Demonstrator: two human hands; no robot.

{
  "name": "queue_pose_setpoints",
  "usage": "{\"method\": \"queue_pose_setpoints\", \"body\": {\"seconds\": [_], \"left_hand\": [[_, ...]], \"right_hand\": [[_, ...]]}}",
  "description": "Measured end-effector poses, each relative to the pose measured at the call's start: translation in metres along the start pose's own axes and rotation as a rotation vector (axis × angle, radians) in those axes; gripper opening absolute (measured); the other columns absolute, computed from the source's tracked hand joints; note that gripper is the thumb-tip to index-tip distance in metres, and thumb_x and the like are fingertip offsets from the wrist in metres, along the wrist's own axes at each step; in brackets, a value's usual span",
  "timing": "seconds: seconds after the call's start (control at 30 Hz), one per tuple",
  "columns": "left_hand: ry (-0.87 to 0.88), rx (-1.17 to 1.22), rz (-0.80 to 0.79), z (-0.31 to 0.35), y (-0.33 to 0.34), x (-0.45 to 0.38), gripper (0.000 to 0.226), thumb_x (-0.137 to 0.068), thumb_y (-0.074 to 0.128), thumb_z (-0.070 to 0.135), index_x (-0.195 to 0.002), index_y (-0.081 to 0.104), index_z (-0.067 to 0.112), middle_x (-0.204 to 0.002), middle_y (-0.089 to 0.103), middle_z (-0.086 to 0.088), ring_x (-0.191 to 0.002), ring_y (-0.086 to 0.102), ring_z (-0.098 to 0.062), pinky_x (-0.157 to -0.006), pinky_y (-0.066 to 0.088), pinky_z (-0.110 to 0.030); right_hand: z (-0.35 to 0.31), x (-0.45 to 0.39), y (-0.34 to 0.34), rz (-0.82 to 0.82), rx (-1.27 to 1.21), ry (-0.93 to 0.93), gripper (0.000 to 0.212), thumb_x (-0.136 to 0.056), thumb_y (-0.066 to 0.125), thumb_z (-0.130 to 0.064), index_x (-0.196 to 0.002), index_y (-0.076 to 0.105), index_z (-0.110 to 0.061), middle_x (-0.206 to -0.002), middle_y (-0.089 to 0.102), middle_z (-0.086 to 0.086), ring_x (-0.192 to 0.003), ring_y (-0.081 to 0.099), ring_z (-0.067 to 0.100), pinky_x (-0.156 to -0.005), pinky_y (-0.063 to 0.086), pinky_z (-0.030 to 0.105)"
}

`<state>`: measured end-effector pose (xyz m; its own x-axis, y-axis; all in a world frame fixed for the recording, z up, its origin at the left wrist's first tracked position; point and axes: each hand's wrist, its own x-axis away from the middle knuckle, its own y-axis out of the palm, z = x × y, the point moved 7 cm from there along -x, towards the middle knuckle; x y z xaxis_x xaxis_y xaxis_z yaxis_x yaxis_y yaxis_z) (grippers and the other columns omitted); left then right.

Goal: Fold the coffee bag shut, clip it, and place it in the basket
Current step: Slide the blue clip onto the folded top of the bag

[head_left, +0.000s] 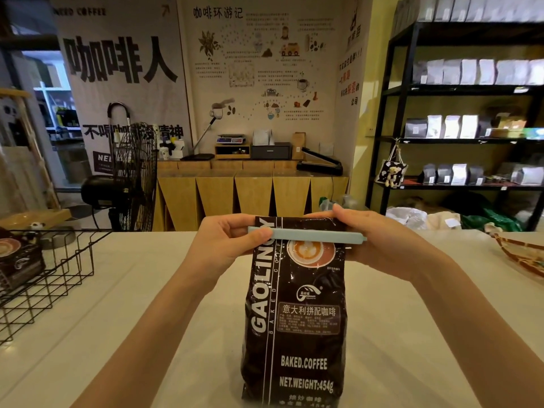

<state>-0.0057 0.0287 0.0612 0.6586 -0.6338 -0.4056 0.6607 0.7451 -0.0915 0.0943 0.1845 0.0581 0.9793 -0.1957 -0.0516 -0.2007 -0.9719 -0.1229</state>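
A dark brown coffee bag (294, 313) stands upright on the white counter (132, 304) in front of me, its top folded over. A long pale blue clip (312, 234) lies across the folded top. My left hand (226, 240) pinches the clip's left end, thumb on the front. My right hand (374, 240) holds the clip's right end and the bag's top edge. A black wire basket (50, 278) stands at the counter's left and holds another dark coffee bag (17, 260).
A woven tray (524, 254) sits at the counter's right edge. Beyond the counter are a standing fan (134, 175), a wooden bench with a scale and a heat sealer, and black shelves (471, 113) of bagged goods at the right.
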Motion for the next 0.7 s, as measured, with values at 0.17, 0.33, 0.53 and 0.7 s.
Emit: {"method": "queue_pose_setpoints", "body": {"seconds": [0.17,0.33,0.53,0.7], "left_hand": [[0.016,-0.016,0.023,0.003,-0.001,0.000,0.012,-0.073,0.066,0.006,-0.075,0.067,0.018,-0.061,0.073,0.005,-0.064,0.070,-0.009,-0.058,0.055,-0.016],[0.014,-0.029,0.041,0.003,-0.003,-0.001,0.012,-0.072,0.067,0.006,-0.076,0.068,0.018,-0.062,0.074,0.004,-0.065,0.071,-0.011,-0.060,0.055,-0.017],[0.015,-0.015,0.036,0.003,-0.003,0.001,0.014,-0.072,0.066,0.006,-0.080,0.068,0.017,-0.064,0.074,0.004,-0.067,0.071,-0.011,-0.060,0.056,-0.018],[0.015,-0.018,0.047,0.004,-0.004,0.001,0.018,-0.072,0.067,0.006,-0.085,0.069,0.017,-0.068,0.075,0.003,-0.071,0.072,-0.014,-0.060,0.056,-0.020]], "right_hand": [[-0.006,0.005,-0.002,0.144,0.239,-0.072,0.029,-0.092,0.036,-0.041,-0.094,0.065,-0.037,-0.097,0.065,-0.003,-0.092,0.058,0.010,-0.073,0.048,0.019],[-0.013,0.006,-0.002,0.246,0.567,-0.156,0.029,-0.093,0.029,-0.045,-0.099,0.057,-0.047,-0.105,0.046,-0.003,-0.097,0.044,0.006,-0.075,0.035,0.020],[-0.019,0.005,-0.005,0.385,0.824,-0.275,0.033,-0.094,0.031,-0.041,-0.109,0.061,-0.042,-0.134,0.042,-0.008,-0.132,0.024,0.019,-0.107,0.025,0.046],[-0.014,0.005,0.002,0.217,0.558,-0.257,0.028,-0.092,0.033,-0.042,-0.090,0.060,-0.037,-0.084,0.065,-0.009,-0.077,0.061,0.000,-0.063,0.046,0.011]]}}
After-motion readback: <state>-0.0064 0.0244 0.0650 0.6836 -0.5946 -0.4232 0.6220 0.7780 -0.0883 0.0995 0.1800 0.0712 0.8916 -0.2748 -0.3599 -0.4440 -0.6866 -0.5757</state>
